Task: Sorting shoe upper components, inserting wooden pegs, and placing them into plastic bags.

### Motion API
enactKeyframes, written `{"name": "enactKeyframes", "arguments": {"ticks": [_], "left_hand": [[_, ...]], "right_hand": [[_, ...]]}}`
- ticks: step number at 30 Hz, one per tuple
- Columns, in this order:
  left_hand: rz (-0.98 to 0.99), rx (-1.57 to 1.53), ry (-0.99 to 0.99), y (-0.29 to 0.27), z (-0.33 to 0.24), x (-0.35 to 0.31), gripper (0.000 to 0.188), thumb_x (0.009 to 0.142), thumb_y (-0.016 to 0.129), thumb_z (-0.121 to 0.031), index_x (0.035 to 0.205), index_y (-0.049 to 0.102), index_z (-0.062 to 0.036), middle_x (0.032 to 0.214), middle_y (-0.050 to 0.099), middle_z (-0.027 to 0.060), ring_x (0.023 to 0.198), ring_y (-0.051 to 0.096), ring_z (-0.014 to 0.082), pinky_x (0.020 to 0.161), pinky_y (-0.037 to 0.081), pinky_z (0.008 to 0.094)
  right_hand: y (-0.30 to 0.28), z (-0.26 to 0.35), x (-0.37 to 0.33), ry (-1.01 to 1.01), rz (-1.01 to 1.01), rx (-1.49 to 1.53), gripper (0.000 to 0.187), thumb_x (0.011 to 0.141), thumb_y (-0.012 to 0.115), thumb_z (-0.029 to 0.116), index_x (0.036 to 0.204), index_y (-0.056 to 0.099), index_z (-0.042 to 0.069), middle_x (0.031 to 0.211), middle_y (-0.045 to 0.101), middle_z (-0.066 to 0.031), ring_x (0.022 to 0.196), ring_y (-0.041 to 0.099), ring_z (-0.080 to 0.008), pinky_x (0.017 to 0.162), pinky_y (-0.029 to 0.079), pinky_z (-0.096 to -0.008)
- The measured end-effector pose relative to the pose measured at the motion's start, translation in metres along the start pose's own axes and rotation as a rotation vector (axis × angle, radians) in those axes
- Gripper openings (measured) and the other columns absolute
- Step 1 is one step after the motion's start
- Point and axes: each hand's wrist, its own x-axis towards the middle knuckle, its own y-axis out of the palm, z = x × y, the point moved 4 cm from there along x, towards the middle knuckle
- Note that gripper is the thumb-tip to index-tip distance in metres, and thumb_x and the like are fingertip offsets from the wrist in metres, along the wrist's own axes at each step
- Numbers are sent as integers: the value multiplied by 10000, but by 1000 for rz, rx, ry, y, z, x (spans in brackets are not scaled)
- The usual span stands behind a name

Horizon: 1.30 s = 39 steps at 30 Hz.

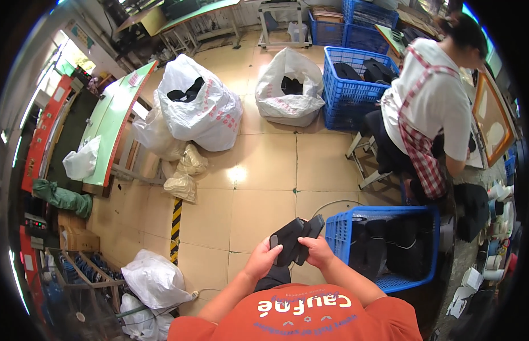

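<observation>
In front of my orange shirt, my left hand [262, 261] is closed round a small stack of flat black pieces [286, 241]. Close beside it, my right hand [318, 250] pinches a second stack of black pieces [314, 226] with the thumb on top. The two stacks touch or overlap; whether they are cloth or foam cannot be told. Just right of my right hand stands a blue plastic crate [339, 232], holding several bundles of similar black pieces [402, 244], some tied with string.
A person [432, 108] in a checked apron sits at a bench on the right. White sacks [219, 122] [281, 108] with black pieces stand ahead, beside stacked blue crates [341, 94]. A green-topped table [114, 128] is at left. White bags [153, 278] lie near my left.
</observation>
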Motion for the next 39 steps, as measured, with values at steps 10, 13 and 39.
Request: {"name": "enactKeyframes", "arguments": {"ticks": [10, 13, 39], "left_hand": [[-85, -16, 193, -85, -175, 100, 221, 899, 457, -61, 1099, 488, 27, 1010, 603, 104, 855, 617, 168, 731, 522, 289], [30, -17, 73, -72, -190, 134, 230, 888, 507, -76, 1101, 498, 10, 1004, 600, 70, 859, 582, 126, 776, 482, 273], [-234, -54, 62, -251, -464, 490, 214, 881, 484, -45, 1085, 519, 8, 983, 614, 90, 824, 616, 174, 690, 520, 309]], "right_hand": [[101, 51, 134, -137, 87, 79, 558, 855, 586, 268, 1307, 301, 106, 1136, 494, -82, 1008, 546, -239, 851, 486, -397], [95, 66, 164, -179, 160, 150, 713, 766, 696, 299, 1313, 280, 105, 1169, 499, -106, 1048, 529, -244, 876, 461, -405], [259, 259, 674, 163, 241, -250, 401, 782, 523, -57, 1175, 473, 2, 1080, 568, -114, 986, 561, -219, 875, 464, -373]]}}
